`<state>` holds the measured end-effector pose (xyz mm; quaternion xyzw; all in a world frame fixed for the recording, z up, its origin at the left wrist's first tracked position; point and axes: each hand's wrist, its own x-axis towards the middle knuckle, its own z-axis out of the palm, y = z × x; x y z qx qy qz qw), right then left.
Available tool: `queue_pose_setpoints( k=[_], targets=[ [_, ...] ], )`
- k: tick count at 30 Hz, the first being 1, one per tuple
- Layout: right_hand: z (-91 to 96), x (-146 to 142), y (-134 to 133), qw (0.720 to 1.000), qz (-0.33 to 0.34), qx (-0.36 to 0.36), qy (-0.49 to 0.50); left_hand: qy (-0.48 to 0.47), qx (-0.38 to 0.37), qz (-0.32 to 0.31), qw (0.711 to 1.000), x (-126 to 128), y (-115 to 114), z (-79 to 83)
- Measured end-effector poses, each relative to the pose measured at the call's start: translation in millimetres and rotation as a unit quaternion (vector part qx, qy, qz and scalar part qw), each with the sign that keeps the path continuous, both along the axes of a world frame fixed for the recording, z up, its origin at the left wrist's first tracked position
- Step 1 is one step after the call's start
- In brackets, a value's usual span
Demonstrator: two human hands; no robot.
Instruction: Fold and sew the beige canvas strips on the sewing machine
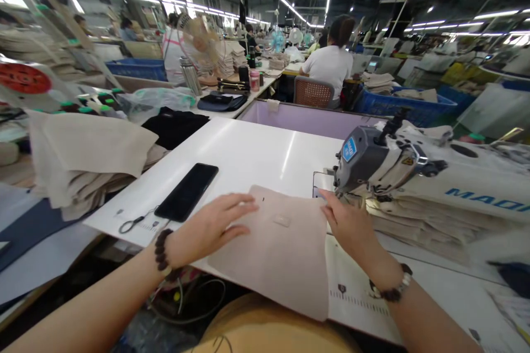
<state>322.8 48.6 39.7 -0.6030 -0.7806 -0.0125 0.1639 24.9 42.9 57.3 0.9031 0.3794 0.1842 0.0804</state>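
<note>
On white tabletop (252, 149): beige panel (285, 259)
Left hand (213, 223): uncurled, at left edge
Right hand (351, 226): at right edge, grip unclear

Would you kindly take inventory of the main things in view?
Tabletop: one, white, centre
Fabric panel: one, pale beige, on tabletop
Phone: one, black, tabletop's left
Sewing machine: one, white and grey, right
Fabric piles: several, beige, left and right
Flask: one, silver, background left
Bins: at least two, blue, background
Chair: one, brown, background
People: several, mixed clothing, background
Left hand: one, bare, over panel's left edge
Right hand: one, bare, at panel's right edge
</note>
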Motion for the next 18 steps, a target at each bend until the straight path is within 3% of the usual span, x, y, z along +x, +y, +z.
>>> queue_pose_setpoints(
  k=[3,4,6,9,14,18],
  targets=[
    [-8.4,5.1,-15.1,0.998,0.043,0.032,-0.022,0.125,-0.093,-0.126,0.98,-11.6,-27.2,-23.7],
    [-8.2,6.9,-23.8,0.996,0.083,0.013,-0.014,0.152,-0.098,-0.13,0.975,-14.4,-34.6,-30.9],
    [-6.3,9.3,-42.4,0.974,0.208,-0.095,0.005,0.174,-0.08,-0.109,0.975,-17.1,-45.9,-40.7],
    [-7.3,12.0,-65.1,0.928,0.304,-0.216,0.008,0.144,-0.054,-0.086,0.984,-13.3,-56.3,-38.1],
    [-20.9,22.7,-81.7,0.934,0.313,-0.156,0.068,0.006,-0.156,-0.076,0.985,2.6,-56.3,-10.4],
    [-24.6,24.6,-82.9,0.957,0.155,-0.16,0.185,-0.101,-0.273,0.018,0.957,6.6,-37.1,-10.1]
  ],
)
